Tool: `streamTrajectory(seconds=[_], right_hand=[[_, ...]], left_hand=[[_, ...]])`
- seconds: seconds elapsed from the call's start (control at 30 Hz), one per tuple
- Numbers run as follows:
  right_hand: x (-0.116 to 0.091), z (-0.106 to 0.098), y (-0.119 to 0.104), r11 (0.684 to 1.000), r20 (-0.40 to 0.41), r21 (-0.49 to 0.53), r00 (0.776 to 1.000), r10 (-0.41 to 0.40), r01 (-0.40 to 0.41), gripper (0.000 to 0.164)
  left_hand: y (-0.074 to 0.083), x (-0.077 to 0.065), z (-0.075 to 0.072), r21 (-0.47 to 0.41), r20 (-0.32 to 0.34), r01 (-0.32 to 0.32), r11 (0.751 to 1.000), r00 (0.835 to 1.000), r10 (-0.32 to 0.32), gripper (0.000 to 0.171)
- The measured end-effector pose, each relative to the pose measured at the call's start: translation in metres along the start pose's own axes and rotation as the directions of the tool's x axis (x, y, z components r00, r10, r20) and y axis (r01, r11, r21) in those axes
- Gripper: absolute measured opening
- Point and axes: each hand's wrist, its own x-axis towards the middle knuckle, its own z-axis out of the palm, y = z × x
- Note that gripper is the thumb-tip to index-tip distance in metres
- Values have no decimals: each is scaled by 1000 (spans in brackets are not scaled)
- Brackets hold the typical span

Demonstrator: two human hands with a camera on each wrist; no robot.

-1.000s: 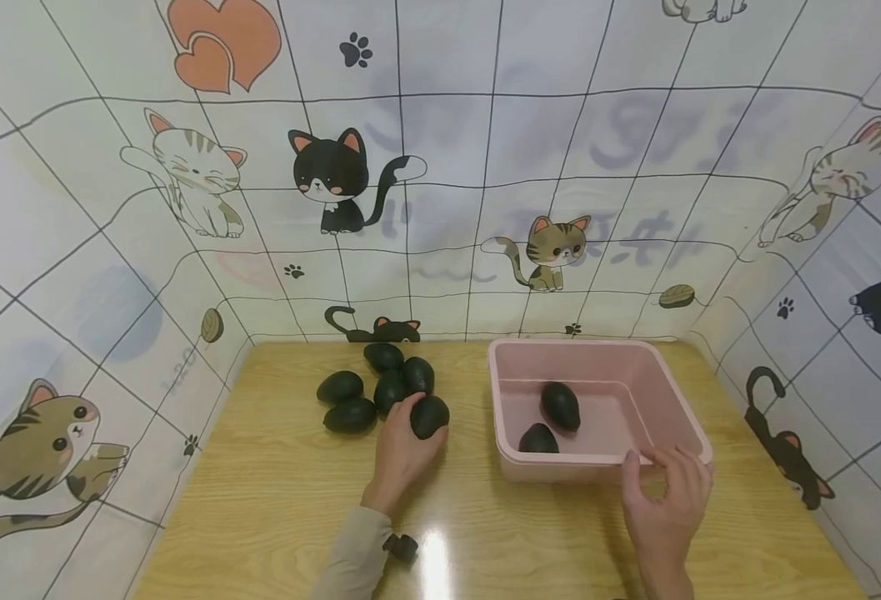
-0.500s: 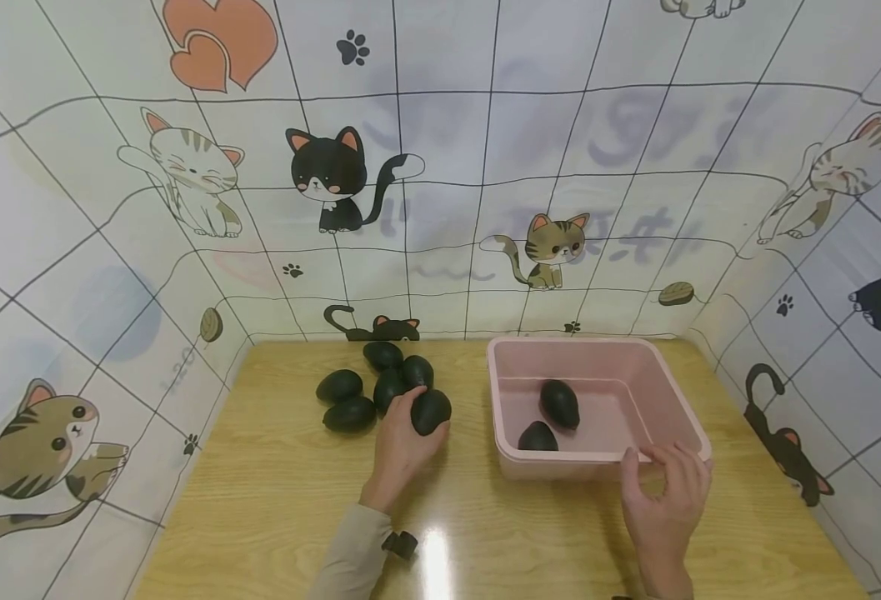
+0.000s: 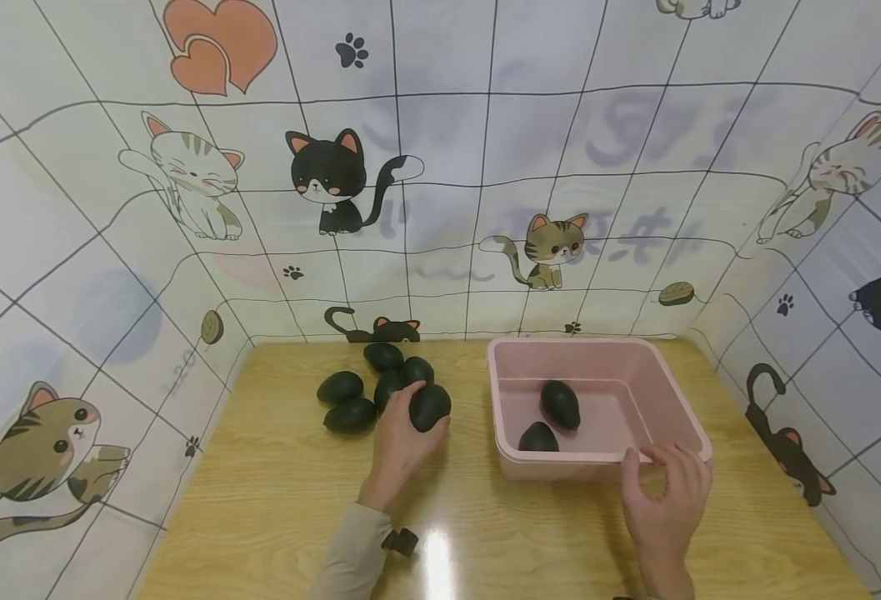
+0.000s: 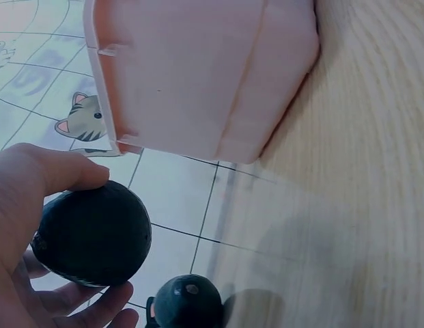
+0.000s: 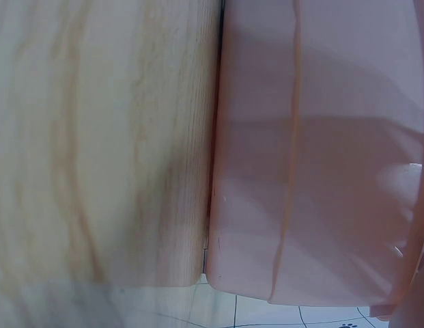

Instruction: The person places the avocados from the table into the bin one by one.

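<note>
Left of the pink bin (image 3: 560,472) on the counter (image 3: 260,500), our left grip (image 3: 397,448) clasps one dark avocado (image 3: 431,408) beside the other avocados (image 3: 350,415), which we should lift past carefully while our right grip (image 3: 663,504) holds the near rim (image 3: 575,457).

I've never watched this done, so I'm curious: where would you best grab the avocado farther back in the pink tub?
Take the farther avocado round its fat middle, probably from above and slightly right. It lies on its side, so thumb and fingers could span its width. Walls of the pink tub surround it, and the other avocado sits close at its front left.
</note>
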Motion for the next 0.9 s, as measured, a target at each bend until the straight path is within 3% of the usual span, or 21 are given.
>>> streamTrajectory(seconds=[0.6, 0.9], right_hand=[[-1, 1, 1, 1000, -7, 7, 1000, -15, 15, 21], [1, 1, 1, 1000, -8, 7, 1000, -19, 19, 21]], left_hand=[[16, 3, -10, -7, -40, -78, 997, 996, 78, 66], [22, 3, -13, -13, -50, -88, 996, 995, 87, 66]])
